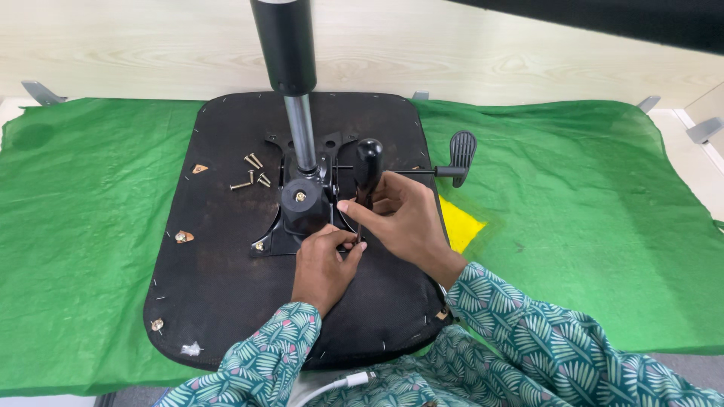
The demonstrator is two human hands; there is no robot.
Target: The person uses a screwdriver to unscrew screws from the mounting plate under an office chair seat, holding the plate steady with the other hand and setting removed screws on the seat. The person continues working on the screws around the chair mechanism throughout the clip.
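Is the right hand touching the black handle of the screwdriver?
Touching. The head view shows the right hand with its fingers wrapped around the lower part of the screwdriver handle, no gap between them.

I see open green cloth [90, 226] left and right of the seat base [219, 286]; the upright post [290, 83], side lever [456, 162] and loose screws [253, 172] block the middle.

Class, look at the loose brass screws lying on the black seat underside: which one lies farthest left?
The long screw lying nearly level, pointing left. The other three screws sit clustered to its right, closer to the metal column.
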